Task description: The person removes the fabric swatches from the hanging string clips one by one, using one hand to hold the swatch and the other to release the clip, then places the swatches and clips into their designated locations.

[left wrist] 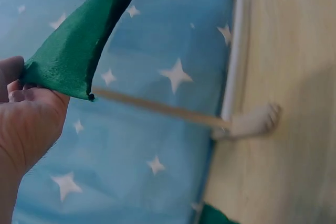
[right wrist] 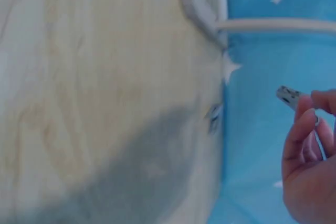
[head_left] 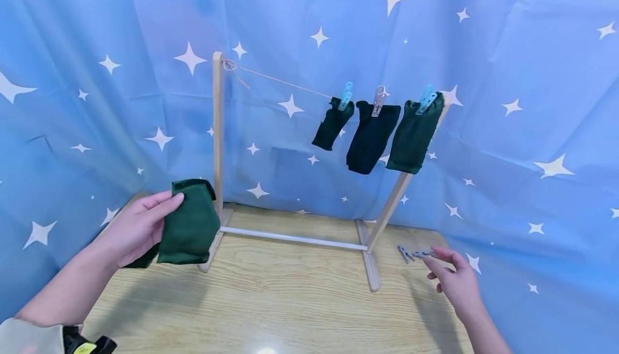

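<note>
Left hand (head_left: 140, 222): thumb in front, fingers behind, pinching a green cloth (head_left: 190, 225) by its side. Cloth held up off the desk (head_left: 290, 300), near its left edge, in front of the rack's left post (head_left: 218, 139). Below that hand, more dark green fabric (head_left: 142, 259), partly hidden; probably a separate piece, hard to be sure.

Right hand (head_left: 459, 284): thumb and fingertips pinching a grey clothespin (head_left: 423, 253), toward the desk's back right corner. Right wrist view has the pin raised clear of the surface. A second grey pin (right wrist: 213, 118) lies on the desk by its back edge.

Wooden rack stands along the back edge, white crossbar (head_left: 295, 238) low between its feet. On the line (head_left: 285, 81), toward the right end: small dark green piece (head_left: 332, 128), blue pin; near-black piece (head_left: 371, 142), greyish-pink pin; larger green piece (head_left: 412, 142), blue pin. Starred blue curtain (head_left: 290, 177) behind.
</note>
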### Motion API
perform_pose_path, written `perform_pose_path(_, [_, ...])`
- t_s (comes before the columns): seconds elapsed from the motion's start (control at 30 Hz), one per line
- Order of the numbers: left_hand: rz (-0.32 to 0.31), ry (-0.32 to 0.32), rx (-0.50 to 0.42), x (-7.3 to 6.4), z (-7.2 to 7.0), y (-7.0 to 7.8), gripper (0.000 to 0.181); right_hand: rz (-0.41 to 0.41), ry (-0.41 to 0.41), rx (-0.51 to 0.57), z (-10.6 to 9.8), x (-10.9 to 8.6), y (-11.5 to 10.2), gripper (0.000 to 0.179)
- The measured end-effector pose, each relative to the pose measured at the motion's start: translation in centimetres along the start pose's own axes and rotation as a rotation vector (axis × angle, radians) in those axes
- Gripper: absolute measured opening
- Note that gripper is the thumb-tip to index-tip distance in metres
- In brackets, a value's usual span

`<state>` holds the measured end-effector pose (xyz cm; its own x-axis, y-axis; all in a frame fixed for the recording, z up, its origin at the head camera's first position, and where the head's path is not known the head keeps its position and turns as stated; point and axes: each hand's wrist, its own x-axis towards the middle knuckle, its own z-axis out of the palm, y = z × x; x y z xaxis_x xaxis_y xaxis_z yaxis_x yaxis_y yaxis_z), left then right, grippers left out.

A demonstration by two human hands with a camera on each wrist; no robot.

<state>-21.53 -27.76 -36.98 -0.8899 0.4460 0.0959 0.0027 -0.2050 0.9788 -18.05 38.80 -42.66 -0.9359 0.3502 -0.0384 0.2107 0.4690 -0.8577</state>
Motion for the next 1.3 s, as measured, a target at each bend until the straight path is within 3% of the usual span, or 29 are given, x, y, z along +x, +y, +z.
perform_pose_path(0.17, [-0.122, 0.036, 0.038, -0.9, -2.7, -2.0, 0.032, 0.074, -0.001, -0.069, -0.4, 1.0, 2.7, 0.061])
perform_pose_path(0.37, [-0.26, 0.145, 0.165, -1.5, -5.3, -4.8, 0.081, 0.094, -0.002, -0.108, -0.2, 2.3, 5.5, 0.061])
perform_pose_path(0.5, [-0.298, 0.179, 0.192, -1.4, -6.2, -6.1, 0.089, 0.105, 0.062, -0.153, 0.2, 3.2, 6.9, 0.058])
perform_pose_path(0.63, [-0.329, 0.189, 0.197, -1.2, -6.6, -6.3, 0.091, 0.117, 0.135, -0.255, 0.6, 4.3, 7.8, 0.056])
perform_pose_path(0.77, [-0.362, 0.166, 0.232, -0.8, -7.0, -6.3, 0.093, 0.132, 0.15, -0.329, 0.9, 5.5, 8.2, 0.058])
perform_pose_path(1.0, [-0.414, 0.112, 0.266, 0.9, -7.6, -6.3, 0.092, 0.122, 0.136, -0.393, 1.6, 6.8, 7.7, 0.057])
perform_pose_path(1.3, [-0.486, 0.097, 0.34, 2.7, -8.0, -6.7, 0.091, 0.22, 0.028, -0.389, 1.8, 7.5, 7.6, 0.067])
